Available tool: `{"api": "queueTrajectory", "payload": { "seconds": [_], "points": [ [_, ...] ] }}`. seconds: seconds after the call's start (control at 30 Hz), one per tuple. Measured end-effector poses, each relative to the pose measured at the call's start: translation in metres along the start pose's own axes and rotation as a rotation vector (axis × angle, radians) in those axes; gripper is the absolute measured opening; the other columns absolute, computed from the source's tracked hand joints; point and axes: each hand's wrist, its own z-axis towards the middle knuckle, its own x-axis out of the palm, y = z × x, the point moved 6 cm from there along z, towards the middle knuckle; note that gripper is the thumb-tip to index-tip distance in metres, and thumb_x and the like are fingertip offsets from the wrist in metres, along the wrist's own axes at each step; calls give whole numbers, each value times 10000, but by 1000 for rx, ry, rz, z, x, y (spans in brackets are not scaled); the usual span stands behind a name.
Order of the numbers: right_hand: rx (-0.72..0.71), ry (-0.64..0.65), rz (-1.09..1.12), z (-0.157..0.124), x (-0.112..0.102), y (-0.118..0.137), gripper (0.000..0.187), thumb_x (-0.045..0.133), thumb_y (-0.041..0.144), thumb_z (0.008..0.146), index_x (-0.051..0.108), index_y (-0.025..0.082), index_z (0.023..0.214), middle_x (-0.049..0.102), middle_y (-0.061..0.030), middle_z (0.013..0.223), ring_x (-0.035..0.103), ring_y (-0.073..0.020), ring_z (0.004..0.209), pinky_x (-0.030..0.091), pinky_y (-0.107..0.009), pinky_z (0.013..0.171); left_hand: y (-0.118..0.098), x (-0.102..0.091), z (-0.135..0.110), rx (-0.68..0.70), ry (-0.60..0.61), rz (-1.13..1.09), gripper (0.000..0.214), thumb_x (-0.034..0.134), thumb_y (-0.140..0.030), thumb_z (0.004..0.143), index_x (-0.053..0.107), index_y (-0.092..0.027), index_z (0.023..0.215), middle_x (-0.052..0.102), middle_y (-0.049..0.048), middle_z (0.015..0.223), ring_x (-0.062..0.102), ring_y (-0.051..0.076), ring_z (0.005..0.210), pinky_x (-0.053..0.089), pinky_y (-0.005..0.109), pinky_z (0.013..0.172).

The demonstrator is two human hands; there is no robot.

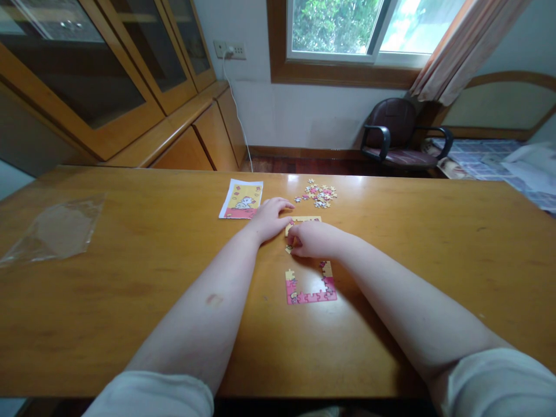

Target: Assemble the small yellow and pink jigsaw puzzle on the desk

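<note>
Pinching a small yellow jigsaw piece (289, 249) with the right hand (310, 238), resting the loosely spread left hand (270, 218) beside the upper border strip (310, 219).
Having a pink-and-yellow lower border (311, 297) nearer the body, loose jigsaw pieces (322, 194) piled beyond, and a cartoon picture sheet (240, 200) by the left wrist, all on the wooden table (174, 231).

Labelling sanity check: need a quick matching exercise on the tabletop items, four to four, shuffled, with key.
Things
1. picture sheet
2. heap of loose puzzle pieces
3. plastic bag
4. nearer joined puzzle section

Place, colour or state
A. transparent, toward the left end of the table
B. U-shaped, pink along its bottom row
C. yellow and pink with a white border
D. scattered close together near the table's far edge

Pairs: 1-C, 2-D, 3-A, 4-B
</note>
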Motion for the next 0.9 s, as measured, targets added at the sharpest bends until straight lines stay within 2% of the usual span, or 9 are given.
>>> {"api": "queueTrajectory", "payload": {
  "seconds": [0.3, 0.53, 0.73, 0.9],
  "points": [
    [46, -43, -61, 0, -3, 1, 280, 586, 304, 766, 682, 191, 1004, 721, -81, 924, 660, -221, 789, 440, -266, 639, 0, 0, 0, -9, 9, 0, 320, 580, -270, 766, 676, -214, 1066, 628, 52, 1197, 530, 242, 1155, 400, 403, 1062],
    [75, -118, -80, 2, -1, -1, 235, 522, 298, 827, 664, 175, 968, 716, -102, 966, 671, -243, 858, 463, -284, 710, 0, 1, 1, 11, 9, 4, 323, 573, -250, 759, 680, -189, 1058, 639, 63, 1181, 539, 238, 1148, 393, 400, 1069],
    [129, -124, -58, -1, -12, -13, 306, 603, 391, 783, 667, 215, 1025, 716, -81, 974, 667, -240, 854, 469, -282, 705, 0, 1, 0, 14, -1, 7, 318, 567, -245, 762, 676, -210, 1058, 642, 50, 1163, 546, 232, 1138, 409, 390, 1055],
    [192, -73, -79, -1, -11, -14, 313, 618, 436, 764, 698, 215, 971, 722, -82, 924, 667, -241, 813, 463, -282, 672, -2, -1, 0, 25, -1, 2, 314, 575, -247, 758, 676, -202, 1052, 650, 52, 1152, 550, 235, 1131, 412, 390, 1046]
  ]
}}
